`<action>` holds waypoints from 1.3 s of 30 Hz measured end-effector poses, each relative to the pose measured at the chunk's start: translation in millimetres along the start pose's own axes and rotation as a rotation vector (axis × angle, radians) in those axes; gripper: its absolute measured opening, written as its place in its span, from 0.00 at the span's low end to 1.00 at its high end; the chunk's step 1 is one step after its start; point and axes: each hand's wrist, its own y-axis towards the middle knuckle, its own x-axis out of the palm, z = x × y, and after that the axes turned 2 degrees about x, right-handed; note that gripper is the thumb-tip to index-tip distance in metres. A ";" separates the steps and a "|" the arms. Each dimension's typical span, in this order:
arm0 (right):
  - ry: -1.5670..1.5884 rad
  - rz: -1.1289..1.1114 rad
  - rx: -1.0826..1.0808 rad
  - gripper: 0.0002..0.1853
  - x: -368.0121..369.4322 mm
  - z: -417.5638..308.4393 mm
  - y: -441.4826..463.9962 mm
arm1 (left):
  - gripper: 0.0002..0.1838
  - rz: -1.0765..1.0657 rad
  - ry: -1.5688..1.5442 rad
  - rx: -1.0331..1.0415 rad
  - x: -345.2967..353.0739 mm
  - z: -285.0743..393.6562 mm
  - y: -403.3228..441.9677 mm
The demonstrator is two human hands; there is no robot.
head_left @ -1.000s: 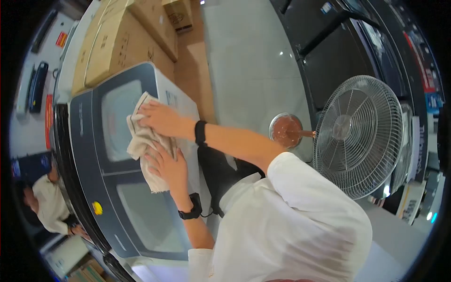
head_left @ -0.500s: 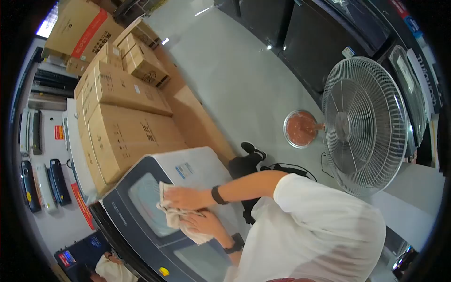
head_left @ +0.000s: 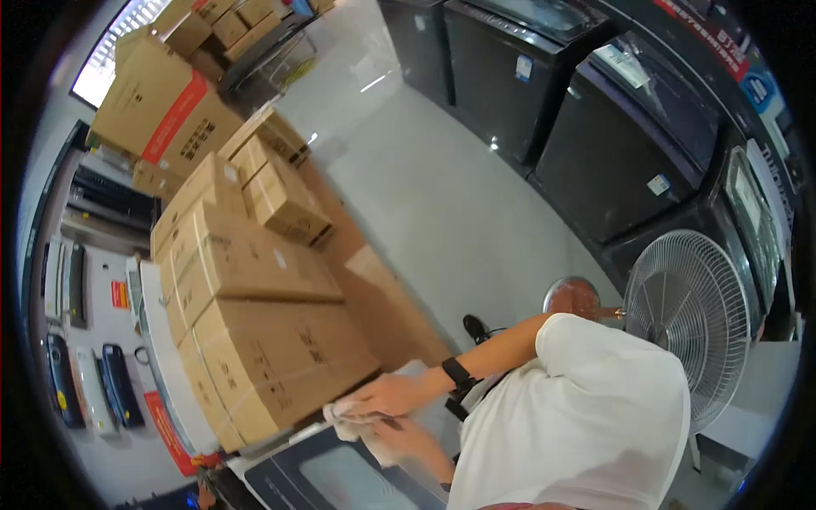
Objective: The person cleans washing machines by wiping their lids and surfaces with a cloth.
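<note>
A beige cloth lies bunched under my two hands at the edge of a twin-tub washing machine's dark top, beside the cardboard boxes. My right hand, with a black band on its wrist, is closed over the cloth. Just below it in the view, my left hand also grips the cloth, slightly smeared by motion. A see-through lid window shows in the machine's top. Part of its pale side is hidden behind my arms.
Strapped cardboard boxes stand stacked against the machine. A standing fan is at my right, its round base on the floor. Black washing machines line the far side of the grey floor.
My view has swung, so boxes and machine sit lower. Both hands, still on the cloth, have moved from over the lid window to the machine's edge near the boxes.
</note>
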 end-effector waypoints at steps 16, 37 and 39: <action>-0.540 1.163 0.018 0.20 -419.5 25.7 -45.1 | 0.38 -0.806 -0.291 0.784 235.3 337.9 232.7; -0.968 1.484 0.231 0.22 -900.5 124.4 -22.3 | 0.40 -1.059 -0.479 1.013 620.2 694.3 395.2; -0.906 1.578 0.352 0.23 -949.9 119.6 -27.8 | 0.40 -1.059 -0.439 1.028 653.6 742.2 409.7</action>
